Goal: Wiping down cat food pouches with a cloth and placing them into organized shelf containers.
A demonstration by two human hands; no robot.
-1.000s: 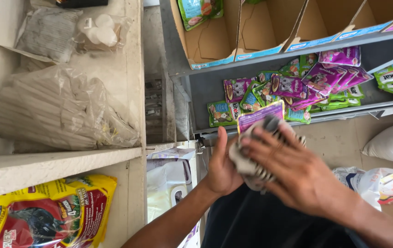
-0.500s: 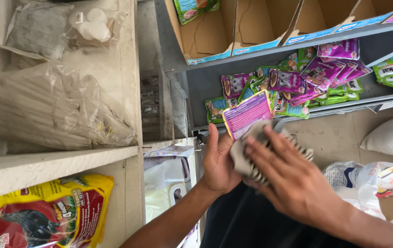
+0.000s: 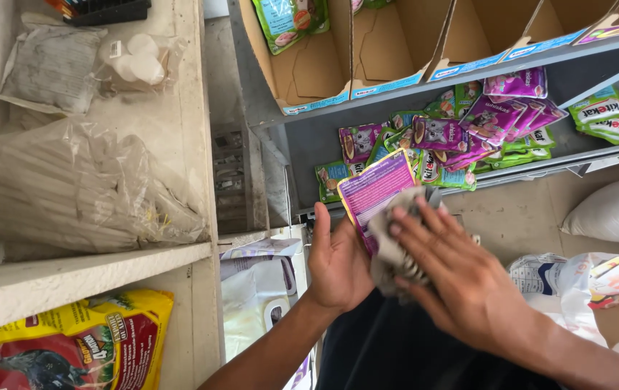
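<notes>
1. Head view: left hand (image 3: 338,263) is gripping a flat, glossy purple pouch (image 3: 376,189) by its lower edge, thumb up along the side.
2. Right hand (image 3: 461,278) is pressing a crumpled grey cloth (image 3: 394,249) flat against the pouch face, fingers spread.
3. Pouch is standing tilted just in front of the grey metal shelf (image 3: 309,148), where more pouches (image 3: 454,137) are lying in a loose pile.
4. Open floor is showing right of the hands; a white sack (image 3: 616,209) is sitting there.
</notes>
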